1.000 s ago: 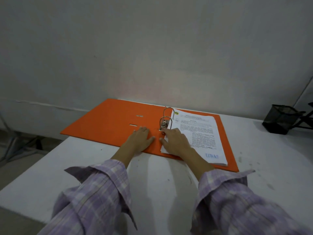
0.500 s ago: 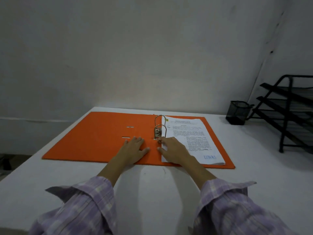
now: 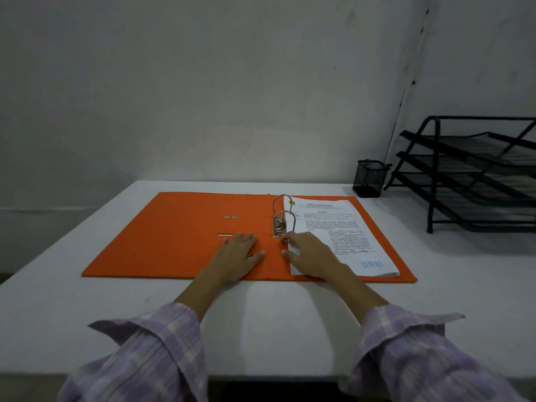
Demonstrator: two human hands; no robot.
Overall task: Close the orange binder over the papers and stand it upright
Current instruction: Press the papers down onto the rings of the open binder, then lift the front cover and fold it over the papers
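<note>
Head view showed us the orange binder (image 3: 185, 236) lying open and flat on the white table (image 3: 275, 323), with the papers (image 3: 336, 233) stacked on its right half behind the metal rings (image 3: 282, 216). Our left hand (image 3: 239, 256) lay flat on the cover, fingers spread, gripping nothing. Our right hand (image 3: 311, 253) rested on the papers' near left corner, fingers loosely extended beside the ring clasp. A black mesh cup (image 3: 369, 178) and black tiered tray rack (image 3: 475, 175) stood well apart on the right.

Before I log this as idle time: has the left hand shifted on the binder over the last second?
No. The left hand lies flat on the orange binder, just right of the nearer slot, as it did earlier; only the camera view changed.
</note>
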